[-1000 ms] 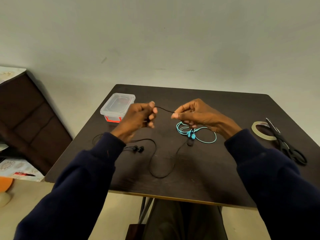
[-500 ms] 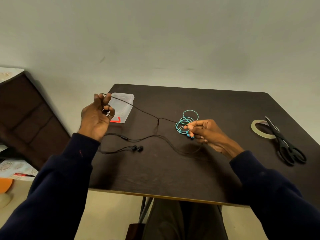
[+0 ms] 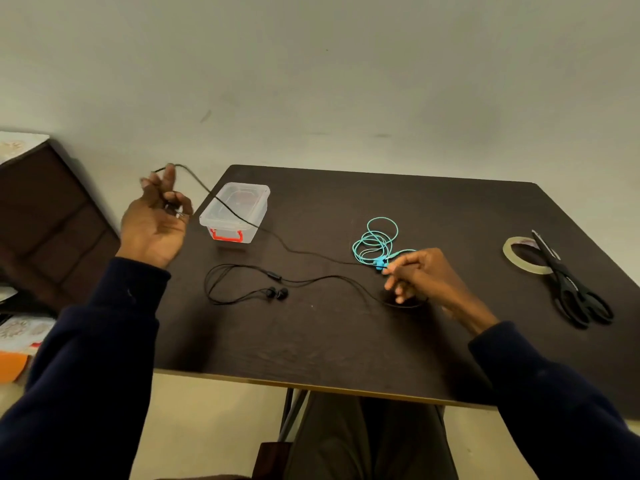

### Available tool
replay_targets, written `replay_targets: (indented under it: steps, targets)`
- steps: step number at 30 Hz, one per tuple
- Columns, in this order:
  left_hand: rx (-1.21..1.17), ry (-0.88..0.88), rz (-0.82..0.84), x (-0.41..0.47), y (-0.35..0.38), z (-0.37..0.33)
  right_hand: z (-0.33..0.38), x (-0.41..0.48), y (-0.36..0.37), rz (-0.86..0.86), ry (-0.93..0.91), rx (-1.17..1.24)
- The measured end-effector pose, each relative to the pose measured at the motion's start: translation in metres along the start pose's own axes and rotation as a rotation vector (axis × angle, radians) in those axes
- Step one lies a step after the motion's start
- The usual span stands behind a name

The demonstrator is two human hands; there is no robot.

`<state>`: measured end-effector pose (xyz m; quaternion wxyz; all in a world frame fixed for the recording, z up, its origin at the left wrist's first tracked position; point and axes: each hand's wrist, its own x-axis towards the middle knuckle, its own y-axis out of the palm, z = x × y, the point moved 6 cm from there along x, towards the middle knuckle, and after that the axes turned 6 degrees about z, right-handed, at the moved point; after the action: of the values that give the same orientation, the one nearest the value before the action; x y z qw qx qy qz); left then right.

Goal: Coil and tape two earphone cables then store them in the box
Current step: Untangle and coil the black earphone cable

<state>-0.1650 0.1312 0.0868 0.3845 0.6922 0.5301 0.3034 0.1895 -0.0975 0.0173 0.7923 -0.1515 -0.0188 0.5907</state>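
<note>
A plain home room: a dark wooden table (image 3: 346,334) against a bare cream wall (image 3: 346,81), a brown cabinet (image 3: 52,220) topped with patterned cloth (image 3: 17,145) alongside.

head cam, looks forward-down over table (image 3: 311,341)

No lettering, label, brand or number can be read anywhere in view. The clear box (image 3: 239,206) at 10 o'clock on the worktop (image 3: 346,341) shows only a plain lid and a red latch. The tape roll (image 3: 526,267) and scissors (image 3: 562,278) at 3 o'clock carry no legible marking, nor do the black earphone cable (image 3: 275,276) and the teal earphone cable (image 3: 379,263) near centre. The patterned cloth (image 3: 20,330) at far left is too blurred to tell.
</note>
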Motion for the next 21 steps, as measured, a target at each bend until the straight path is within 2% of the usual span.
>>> replay_targets:
  steps: [2, 5, 8, 10, 12, 13, 16, 17, 21]
  targets:
    - [0.08, -0.093, 0.07, -0.011, 0.013, 0.02, 0.017, 0.003, 0.021, 0.125, -0.109, -0.11]
    - [0.19, -0.265, 0.183, -0.029, 0.028, 0.05, 0.041, 0.004, 0.047, 0.224, -0.281, -0.525]
    - [0.277, -0.406, 0.263, -0.049, 0.036, 0.076, 0.058, 0.003, 0.058, 0.158, -0.392, -0.646]
    - [0.329, -0.485, 0.335, -0.063, 0.042, 0.093, 0.073, 0.001, 0.059, 0.027, -0.504, -0.635]
    - [0.351, -0.553, 0.376, -0.074, 0.048, 0.104, 0.089, 0.001, 0.062, -0.045, -0.549, -0.507]
    - [0.366, -0.578, 0.385, -0.078, 0.052, 0.108, 0.093, 0.004, 0.066, -0.015, -0.518, -0.354]
    - [0.434, -0.603, 0.383, -0.081, 0.061, 0.116, 0.095, 0.008, 0.085, 0.175, -0.283, 0.329]
    - [0.462, -0.605, 0.383, -0.081, 0.064, 0.117, 0.094, 0.007, 0.09, 0.208, -0.23, 0.451]
    - [0.481, -0.664, 0.402, -0.085, 0.068, 0.115, 0.093, 0.004, 0.082, 0.156, -0.256, 0.417]
